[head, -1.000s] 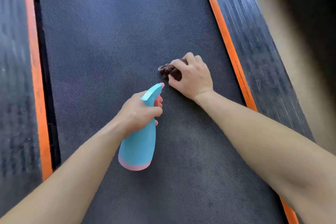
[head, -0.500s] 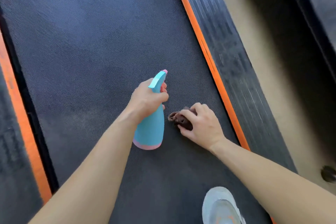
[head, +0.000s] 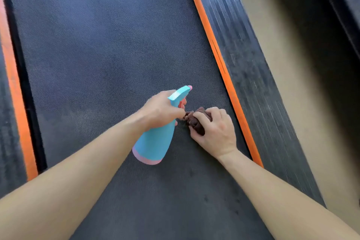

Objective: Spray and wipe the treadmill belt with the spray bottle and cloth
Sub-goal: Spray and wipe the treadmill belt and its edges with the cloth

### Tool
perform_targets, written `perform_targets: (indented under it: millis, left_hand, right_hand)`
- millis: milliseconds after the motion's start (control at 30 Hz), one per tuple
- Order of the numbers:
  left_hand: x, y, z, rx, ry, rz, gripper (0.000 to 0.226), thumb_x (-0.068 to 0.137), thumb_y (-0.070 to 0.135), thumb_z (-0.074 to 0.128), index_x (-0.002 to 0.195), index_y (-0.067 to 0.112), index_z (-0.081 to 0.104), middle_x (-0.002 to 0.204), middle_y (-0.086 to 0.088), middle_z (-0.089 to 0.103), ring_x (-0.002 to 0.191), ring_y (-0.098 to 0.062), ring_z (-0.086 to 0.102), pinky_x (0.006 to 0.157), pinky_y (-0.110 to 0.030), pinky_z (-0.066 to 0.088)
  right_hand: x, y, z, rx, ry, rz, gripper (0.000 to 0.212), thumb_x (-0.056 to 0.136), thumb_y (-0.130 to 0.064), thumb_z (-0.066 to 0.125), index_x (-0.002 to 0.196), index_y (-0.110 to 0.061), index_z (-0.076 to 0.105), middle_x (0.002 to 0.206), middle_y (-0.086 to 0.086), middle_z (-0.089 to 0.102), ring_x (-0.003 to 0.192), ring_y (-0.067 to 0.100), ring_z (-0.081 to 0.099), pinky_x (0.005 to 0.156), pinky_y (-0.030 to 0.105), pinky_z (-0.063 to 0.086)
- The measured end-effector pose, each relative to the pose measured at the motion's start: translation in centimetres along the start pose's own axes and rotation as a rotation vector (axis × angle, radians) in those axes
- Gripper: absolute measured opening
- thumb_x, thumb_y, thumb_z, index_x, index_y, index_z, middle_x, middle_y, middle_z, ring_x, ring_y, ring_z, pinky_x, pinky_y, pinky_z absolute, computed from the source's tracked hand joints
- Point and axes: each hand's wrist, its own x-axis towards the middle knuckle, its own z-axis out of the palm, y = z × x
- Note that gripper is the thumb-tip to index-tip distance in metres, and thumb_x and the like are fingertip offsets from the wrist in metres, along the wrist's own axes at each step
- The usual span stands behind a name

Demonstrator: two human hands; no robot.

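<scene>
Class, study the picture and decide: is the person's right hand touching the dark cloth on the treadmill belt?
Touching. The head view shows the right hand with its fingers curled over the dark cloth, gripping it.

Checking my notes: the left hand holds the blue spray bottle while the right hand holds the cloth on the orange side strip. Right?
Not quite. In the head view the right hand holds the cloth on the dark belt, not the orange side strip. The left hand does hold the blue spray bottle.

The right hand (head: 216, 132) pulls the cloth (head: 194, 122) back (down the treadmill belt (head: 97, 64)). It now lies beside the spray bottle (head: 155, 142)'s neck.
</scene>
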Motion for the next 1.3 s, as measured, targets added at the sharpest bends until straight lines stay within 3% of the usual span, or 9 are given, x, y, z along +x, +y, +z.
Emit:
perform_targets:
  millis: [133,333,600,800,900,1033,1133,1233,1300]
  left_hand:
    - [-0.6,-0.2,0.4,0.031,0.029,0.004,0.030,0.061,0.027,0.065,0.090,0.021,0.070,0.102,-0.003,0.077,0.084,-0.030,0.079,0.080,-0.050,0.067]
    - [-2.5,-1.9,1.8,0.116,-0.024,0.009,0.016,0.077,0.017,0.069,0.093,0.022,0.069,0.106,0.002,0.077,0.072,-0.020,0.079,0.085,-0.040,0.064]
    - [-3.4,-4.2,3.6,0.255,-0.066,0.051,0.015,0.081,0.017,0.070,0.093,0.026,0.066,0.093,0.005,0.075,0.068,-0.011,0.075,0.085,-0.036,0.062]
    - [-3.5,-4.9,3.8,0.323,-0.026,0.073,0.021,0.083,0.025,0.074,0.074,0.027,0.056,0.080,-0.001,0.076,0.065,-0.012,0.077,0.081,-0.035,0.062]
    - [-4.4,-5.4,3.5,0.299,-0.015,0.064,0.016,0.084,0.022,0.073,0.078,0.024,0.059,0.077,0.002,0.074,0.063,-0.010,0.075,0.081,-0.033,0.060]
    - [-6.6,-6.6,2.2,0.160,-0.008,0.010,0.011,0.082,0.016,0.075,0.089,0.020,0.067,0.097,-0.001,0.076,0.062,-0.017,0.077,0.080,-0.035,0.062]
    - [-7.8,-8.2,1.3,0.202,0.025,-0.050,0.014,0.069,0.031,0.069,0.078,0.023,0.062,0.084,0.000,0.075,0.067,-0.017,0.077,0.083,-0.043,0.062]
    - [-8.5,-9.6,0.7,0.205,0.055,-0.109,0.016,0.073,0.025,0.072,0.073,0.022,0.056,0.071,0.004,0.069,0.064,-0.015,0.074,0.083,-0.044,0.061]
    - [-8.6,-10.3,0.6,0.142,0.056,-0.117,0.012,0.075,0.020,0.074,0.080,0.019,0.063,0.079,0.001,0.072,0.063,-0.014,0.072,0.084,-0.044,0.061]
  right_hand:
    - [-2.0,-0.2,-0.7,0.032,-0.008,0.014,0.034,0.081,-0.045,0.069,0.107,-0.022,0.070,0.094,0.010,0.055,0.080,0.032,0.052,0.065,0.043,0.048]
    - [-5.9,-0.8,-1.4,0.041,-0.043,0.105,0.035,0.080,-0.047,0.070,0.106,-0.024,0.070,0.097,0.007,0.054,0.080,0.030,0.051,0.065,0.040,0.048]
    - [-9.0,-0.1,-2.1,0.040,-0.101,0.024,0.038,0.085,-0.046,0.069,0.114,-0.022,0.065,0.102,0.009,0.053,0.086,0.031,0.052,0.070,0.042,0.049]
    - [-8.9,0.1,-1.9,0.047,-0.094,0.016,0.038,0.085,-0.047,0.068,0.114,-0.022,0.065,0.104,0.009,0.055,0.088,0.032,0.053,0.071,0.043,0.050]
    - [-8.9,0.2,-2.2,0.051,-0.093,-0.001,0.039,0.085,-0.047,0.069,0.114,-0.022,0.065,0.104,0.010,0.055,0.087,0.031,0.053,0.071,0.042,0.050]
    - [-8.8,0.4,-2.3,0.060,-0.116,-0.043,0.038,0.087,-0.046,0.069,0.116,-0.022,0.065,0.105,0.009,0.055,0.088,0.032,0.054,0.072,0.044,0.049]
    - [-8.2,0.5,-2.2,0.062,-0.118,-0.094,0.038,0.087,-0.046,0.068,0.116,-0.021,0.065,0.106,0.010,0.056,0.089,0.032,0.054,0.072,0.044,0.049]
    - [-6.5,0.4,-1.8,0.084,-0.060,-0.107,0.038,0.088,-0.046,0.068,0.115,-0.020,0.066,0.106,0.011,0.057,0.088,0.034,0.055,0.075,0.045,0.049]
    - [-4.5,0.3,-1.3,0.087,-0.004,-0.078,0.037,0.089,-0.046,0.067,0.115,-0.020,0.068,0.105,0.012,0.057,0.088,0.035,0.054,0.076,0.045,0.049]
